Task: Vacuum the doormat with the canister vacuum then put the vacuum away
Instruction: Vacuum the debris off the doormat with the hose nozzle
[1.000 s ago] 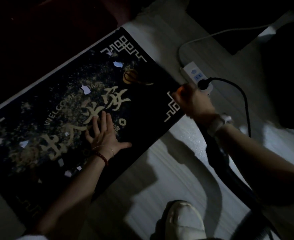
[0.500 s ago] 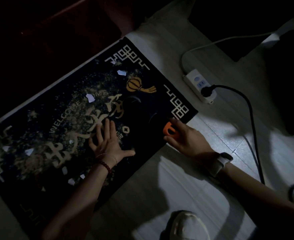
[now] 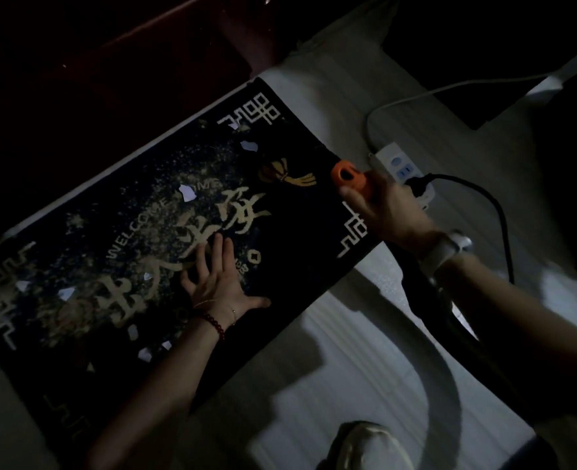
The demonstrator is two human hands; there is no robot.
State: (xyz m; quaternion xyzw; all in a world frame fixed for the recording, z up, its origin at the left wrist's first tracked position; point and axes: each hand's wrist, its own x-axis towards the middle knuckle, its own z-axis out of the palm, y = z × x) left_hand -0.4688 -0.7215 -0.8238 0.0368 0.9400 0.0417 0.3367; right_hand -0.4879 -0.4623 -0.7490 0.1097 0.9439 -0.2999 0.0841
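Left hand [image 3: 218, 288] flat, fingers spread, pressing mat [image 3: 290, 212] centre. Right hand [image 3: 387, 206] grips orange nozzle [image 3: 346, 175] at mat's right edge; hose [image 3: 449, 327] trails under wrist.

L wrist: red bead bracelet [image 3: 214, 324]; R wrist: white watch [image 3: 447, 250]

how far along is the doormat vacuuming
Done: the black plug sits in the power strip. In hand: the right hand grips the orange nozzle at the doormat edge, the left hand pressing it flat. Left: paper scraps still litter it, and putting the vacuum away.
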